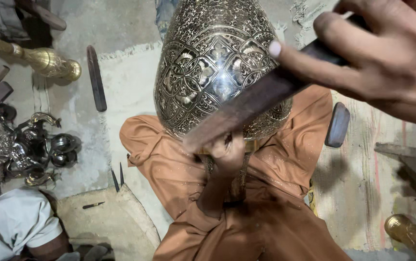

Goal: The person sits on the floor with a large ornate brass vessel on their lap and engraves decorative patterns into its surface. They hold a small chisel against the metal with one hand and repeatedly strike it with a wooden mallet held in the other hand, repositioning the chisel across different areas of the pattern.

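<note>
Underfoot, the floor point(116, 29) was rough grey concrete, with pale mats point(130, 87) spread over it and a striped rug point(362, 164) at the right. The person sat on the mats in orange trousers point(169, 164).

One large engraved metal vase point(217, 63) stood on the lap, its patterned silvery body upright between the knees. The left hand point(225, 154) was clenched just below the vase's lower edge, touching it (what it gripped could not be made out). The right hand point(377, 63) was clenched around one dark wooden bar point(256, 104), which slanted down across the front of the vase, its lower end just above the left hand.

Counted about the floor: two brass vases, one point(48, 60) lying at the upper left and one point(415, 237) at the lower right; one heap of small metal pieces point(24, 150) at the left; one dark tapered stick point(95, 77) on the mat edge; one dark block point(337, 124) beside the right knee. Another person's white sleeve point(14, 222) showed at the lower left corner.
</note>
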